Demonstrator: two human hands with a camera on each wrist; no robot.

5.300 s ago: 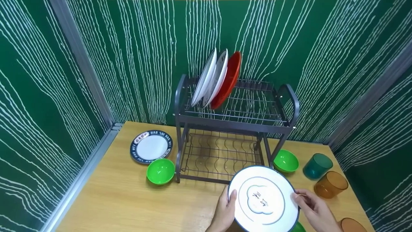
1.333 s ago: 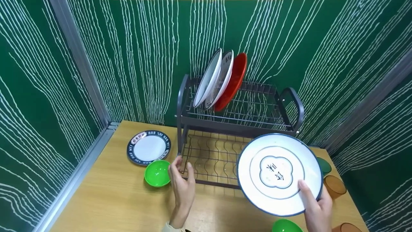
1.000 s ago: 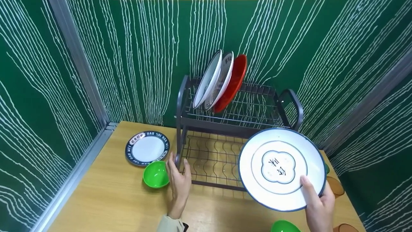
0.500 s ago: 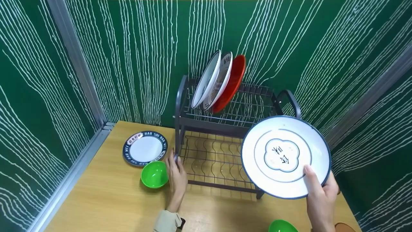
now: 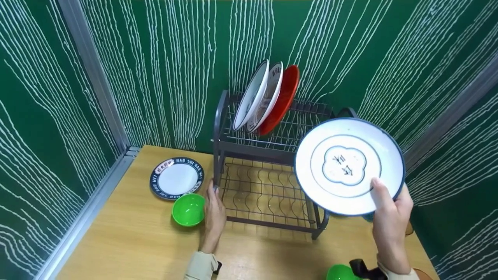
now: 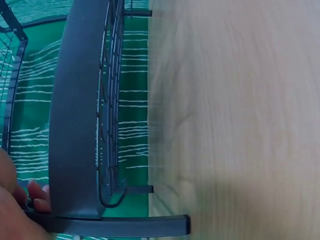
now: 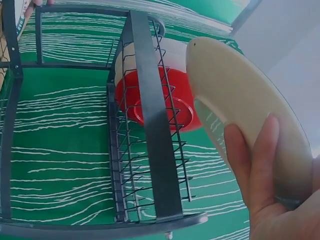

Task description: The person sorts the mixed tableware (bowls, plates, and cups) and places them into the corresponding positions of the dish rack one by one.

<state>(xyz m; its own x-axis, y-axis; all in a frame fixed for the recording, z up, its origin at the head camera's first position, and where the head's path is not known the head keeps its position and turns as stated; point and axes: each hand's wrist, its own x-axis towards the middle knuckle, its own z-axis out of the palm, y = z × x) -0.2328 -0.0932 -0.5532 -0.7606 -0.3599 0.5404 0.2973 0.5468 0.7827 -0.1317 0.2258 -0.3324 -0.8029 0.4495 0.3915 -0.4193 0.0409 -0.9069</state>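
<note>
A white plate [image 5: 344,165] with a blue rim and a flower-shaped motif is held by my right hand [image 5: 391,217], thumb on its face and fingers behind it. It hangs tilted before the right end of the dark two-tier dish rack [image 5: 256,151], hiding that part. Fingers of my left hand [image 5: 214,217] curl round the rack's left front post, as the left wrist view also shows. On the top tier lean two white plates [image 5: 252,95] and a red plate [image 5: 281,102]. The right wrist view shows the held plate's pale underside [image 7: 235,80] close to the rack.
Left of the rack lie a dark-rimmed plate [image 5: 177,178] and a green bowl [image 5: 188,210], close beside my left hand. Another green bowl [image 5: 341,273] stands at the front edge. Cups at the right are mostly hidden. Green walls [image 5: 186,46] enclose the wooden table [image 5: 148,241].
Both hands held the plate at first; my left hand let go, moved left and took hold of the rack's post. My right hand has raised the plate towards the top tier.
</note>
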